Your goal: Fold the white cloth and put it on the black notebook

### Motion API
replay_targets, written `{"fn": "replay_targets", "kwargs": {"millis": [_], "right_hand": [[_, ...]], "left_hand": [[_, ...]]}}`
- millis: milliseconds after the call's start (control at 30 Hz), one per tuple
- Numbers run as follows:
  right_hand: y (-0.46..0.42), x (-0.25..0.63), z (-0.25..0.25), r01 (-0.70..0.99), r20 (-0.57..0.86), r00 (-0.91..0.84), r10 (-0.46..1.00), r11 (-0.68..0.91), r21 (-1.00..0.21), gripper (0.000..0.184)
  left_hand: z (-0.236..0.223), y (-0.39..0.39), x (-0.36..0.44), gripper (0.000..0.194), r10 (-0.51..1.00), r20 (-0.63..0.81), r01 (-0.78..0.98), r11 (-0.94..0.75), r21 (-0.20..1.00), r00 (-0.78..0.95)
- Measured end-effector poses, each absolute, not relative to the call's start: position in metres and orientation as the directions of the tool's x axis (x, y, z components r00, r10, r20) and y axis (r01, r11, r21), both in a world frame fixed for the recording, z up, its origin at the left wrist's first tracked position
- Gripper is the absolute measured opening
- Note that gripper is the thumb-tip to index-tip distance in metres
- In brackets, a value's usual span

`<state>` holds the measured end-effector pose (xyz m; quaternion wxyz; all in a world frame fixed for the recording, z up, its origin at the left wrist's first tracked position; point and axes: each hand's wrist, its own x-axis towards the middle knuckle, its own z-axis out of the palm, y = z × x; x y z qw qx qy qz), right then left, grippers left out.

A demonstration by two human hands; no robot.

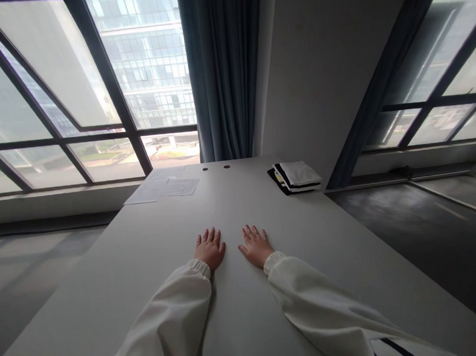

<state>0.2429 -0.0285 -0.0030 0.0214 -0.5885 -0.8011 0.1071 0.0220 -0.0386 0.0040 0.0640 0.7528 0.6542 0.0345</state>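
Left hand [210, 248] and right hand [256, 245] lie flat, fingers spread, grasping nothing, on the table [146, 259] at frame centre. The folded stack [296, 176] sits well apart at upper right, its long axis running left-right; papers [164, 188] lie upper left.

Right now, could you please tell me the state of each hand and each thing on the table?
left hand: flat on the table, palm down, fingers spread, holding nothing.
right hand: flat on the table, palm down, holding nothing.
folded clothes: stacked at the far right edge, untouched.
papers: lying flat at the far left corner.
curtain: drawn together between the windows.
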Motion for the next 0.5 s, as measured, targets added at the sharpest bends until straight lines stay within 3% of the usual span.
{"fn": "replay_targets", "kwargs": {"millis": [200, 500], "right_hand": [[-0.055, 0.263, 0.004, 0.853, -0.098, -0.495, 0.863, 0.461, -0.246, 0.075], [-0.056, 0.267, 0.011, 0.847, -0.097, -0.498, 0.862, 0.459, -0.267, 0.071]], "left_hand": [[0.001, -0.095, 0.018, 0.066, 0.970, -0.036, 0.961, -0.233, 0.148, 0.241], [0.009, -0.101, 0.014, 0.064, 0.962, -0.017, 0.946, -0.264, 0.188, 0.272]]}}
